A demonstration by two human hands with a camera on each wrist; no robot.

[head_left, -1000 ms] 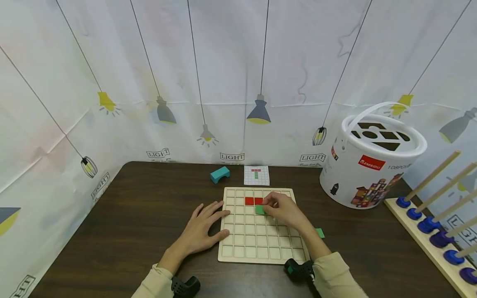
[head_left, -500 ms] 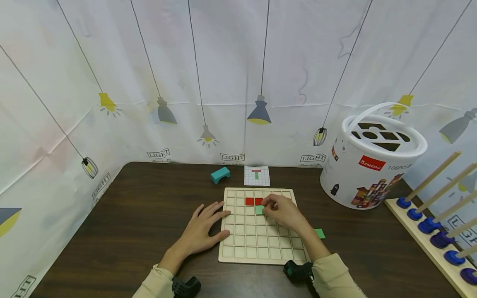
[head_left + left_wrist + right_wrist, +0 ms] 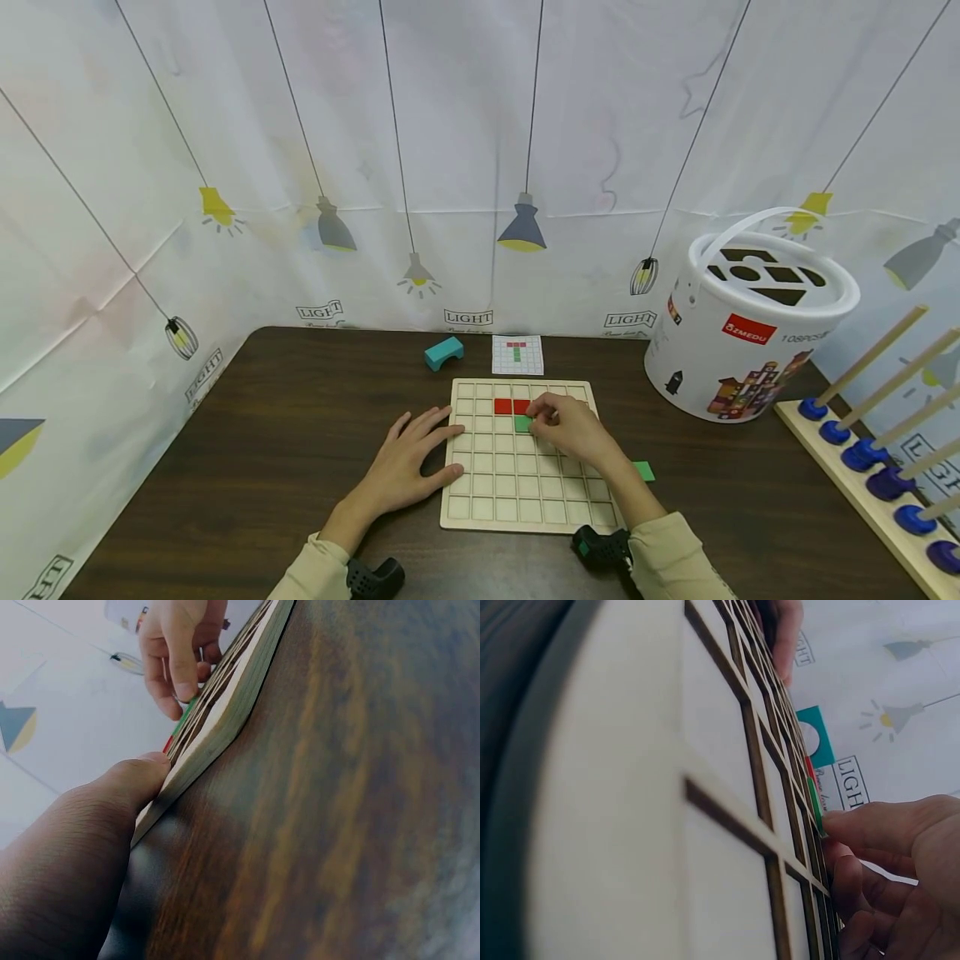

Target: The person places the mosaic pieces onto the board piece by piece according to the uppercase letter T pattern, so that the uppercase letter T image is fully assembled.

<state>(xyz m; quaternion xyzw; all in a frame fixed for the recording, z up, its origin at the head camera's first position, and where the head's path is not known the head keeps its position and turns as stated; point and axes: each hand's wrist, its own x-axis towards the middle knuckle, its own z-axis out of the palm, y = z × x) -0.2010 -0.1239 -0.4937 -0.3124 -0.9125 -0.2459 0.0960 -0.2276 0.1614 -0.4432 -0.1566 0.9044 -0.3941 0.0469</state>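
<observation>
The fingers (image 3: 537,409) of the right hand (image 3: 572,427) are curled, and the right edge of a green tile (image 3: 522,424) is pinched between thumb and forefinger. The tile is held at a gridded wooden board (image 3: 482,483), over the square directly below the right-hand one of two visible red tiles (image 3: 502,407); whether it is fully seated in that square cannot be told. The two red tiles are set side by side in the second row from the far edge. The fingers of the left hand (image 3: 408,462) are spread, and the board's left edge is touched by the fingertips and by the thumb, which is set lower down. A second green tile (image 3: 643,472) is seen on the table (image 3: 300,400), just beyond the right forearm and partly covered by it. Past the board's far edge, a card (image 3: 533,360) printed with a red and green T shape is laid flat, with a teal arched block (image 3: 443,353) placed to its left. A white lidded bucket (image 3: 705,367) is stood at the back right, and a pegged rack (image 3: 847,473) with blue rings is placed at the right. The background is filled by a pale curtain (image 3: 450,125) printed with hanging lamps.
</observation>
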